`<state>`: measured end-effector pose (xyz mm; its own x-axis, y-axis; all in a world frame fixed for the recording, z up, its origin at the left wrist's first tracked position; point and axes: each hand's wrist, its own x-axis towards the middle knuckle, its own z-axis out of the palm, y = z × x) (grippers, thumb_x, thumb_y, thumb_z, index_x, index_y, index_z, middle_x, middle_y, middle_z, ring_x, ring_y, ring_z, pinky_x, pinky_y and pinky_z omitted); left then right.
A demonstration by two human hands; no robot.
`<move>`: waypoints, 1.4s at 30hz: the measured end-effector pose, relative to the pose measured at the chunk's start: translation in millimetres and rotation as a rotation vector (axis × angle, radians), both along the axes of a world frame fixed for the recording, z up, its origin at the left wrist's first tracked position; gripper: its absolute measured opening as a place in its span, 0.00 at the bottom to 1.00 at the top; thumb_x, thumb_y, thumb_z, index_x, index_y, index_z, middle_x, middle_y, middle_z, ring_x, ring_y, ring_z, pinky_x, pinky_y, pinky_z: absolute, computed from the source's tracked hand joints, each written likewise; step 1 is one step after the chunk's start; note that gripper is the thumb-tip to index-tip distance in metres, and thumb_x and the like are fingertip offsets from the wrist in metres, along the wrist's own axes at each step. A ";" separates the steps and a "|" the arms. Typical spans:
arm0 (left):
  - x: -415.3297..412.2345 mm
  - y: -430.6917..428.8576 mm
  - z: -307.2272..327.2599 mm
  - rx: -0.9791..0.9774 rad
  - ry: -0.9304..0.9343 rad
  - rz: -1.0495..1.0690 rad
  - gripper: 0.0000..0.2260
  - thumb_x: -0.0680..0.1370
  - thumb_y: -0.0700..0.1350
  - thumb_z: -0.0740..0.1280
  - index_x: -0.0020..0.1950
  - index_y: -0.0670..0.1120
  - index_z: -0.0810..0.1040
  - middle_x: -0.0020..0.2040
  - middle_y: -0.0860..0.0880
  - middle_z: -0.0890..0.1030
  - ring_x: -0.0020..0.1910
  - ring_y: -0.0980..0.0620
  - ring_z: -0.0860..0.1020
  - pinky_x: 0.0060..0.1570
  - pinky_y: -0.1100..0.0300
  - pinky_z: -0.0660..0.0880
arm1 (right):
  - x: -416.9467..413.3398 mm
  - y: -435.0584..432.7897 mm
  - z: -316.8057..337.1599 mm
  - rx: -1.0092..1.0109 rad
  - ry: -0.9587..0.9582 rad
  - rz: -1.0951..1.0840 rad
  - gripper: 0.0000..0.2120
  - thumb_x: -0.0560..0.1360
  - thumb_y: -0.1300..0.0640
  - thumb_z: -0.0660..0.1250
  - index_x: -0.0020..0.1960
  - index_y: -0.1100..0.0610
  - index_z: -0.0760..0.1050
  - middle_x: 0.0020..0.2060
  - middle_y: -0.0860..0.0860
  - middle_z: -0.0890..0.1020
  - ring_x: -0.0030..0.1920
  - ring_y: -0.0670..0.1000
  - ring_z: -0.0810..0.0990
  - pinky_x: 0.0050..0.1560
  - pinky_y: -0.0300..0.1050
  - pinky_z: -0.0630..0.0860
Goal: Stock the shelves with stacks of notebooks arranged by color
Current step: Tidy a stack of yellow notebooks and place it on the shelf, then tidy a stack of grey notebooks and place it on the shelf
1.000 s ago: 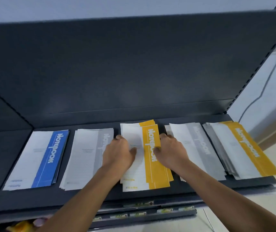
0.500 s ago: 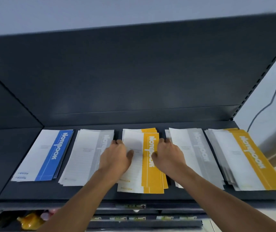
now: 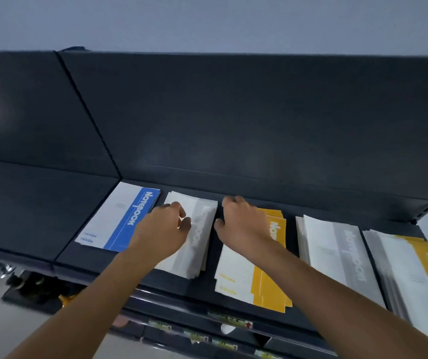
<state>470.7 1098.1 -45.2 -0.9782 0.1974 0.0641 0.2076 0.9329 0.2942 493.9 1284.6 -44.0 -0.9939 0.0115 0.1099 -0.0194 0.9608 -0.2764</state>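
Grey stack (image 3: pixel 197 244) is clasped at its 9 o'clock edge by the left hand (image 3: pixel 164 226); yellow stack (image 3: pixel 267 281) could be skewed by the curled right hand (image 3: pixel 244 224) (hold unclear).

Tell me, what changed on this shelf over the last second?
Both hands shifted leftward from the middle yellow-and-white paper notebook stack. The left-hand grip now holds the grey-and-white paper notebook stack next to the blue-and-white paper notebook stack. The right-hand grip sits at the grey stack's right edge, and its hold is unclear. All the stacks stayed in their places.
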 end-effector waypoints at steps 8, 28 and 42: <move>-17.8 -88.1 14.9 0.042 -0.006 0.135 0.05 0.79 0.52 0.62 0.47 0.54 0.77 0.42 0.56 0.79 0.36 0.54 0.78 0.37 0.55 0.78 | -22.3 -88.8 18.1 0.036 0.004 0.159 0.11 0.79 0.52 0.63 0.58 0.56 0.72 0.54 0.53 0.77 0.51 0.57 0.80 0.37 0.46 0.64; -35.5 -492.6 26.3 0.006 -0.054 0.322 0.05 0.79 0.48 0.59 0.48 0.50 0.74 0.42 0.50 0.79 0.40 0.47 0.78 0.42 0.48 0.80 | -110.9 -472.8 30.6 0.007 -0.082 0.378 0.14 0.79 0.49 0.63 0.61 0.54 0.74 0.55 0.50 0.78 0.51 0.55 0.79 0.49 0.52 0.77; -51.2 -662.1 12.4 0.042 -0.101 0.499 0.09 0.80 0.51 0.60 0.53 0.49 0.77 0.48 0.51 0.81 0.47 0.48 0.79 0.47 0.50 0.79 | -169.2 -674.6 29.3 0.003 -0.143 0.668 0.13 0.78 0.48 0.64 0.59 0.54 0.74 0.50 0.49 0.78 0.48 0.55 0.79 0.49 0.52 0.78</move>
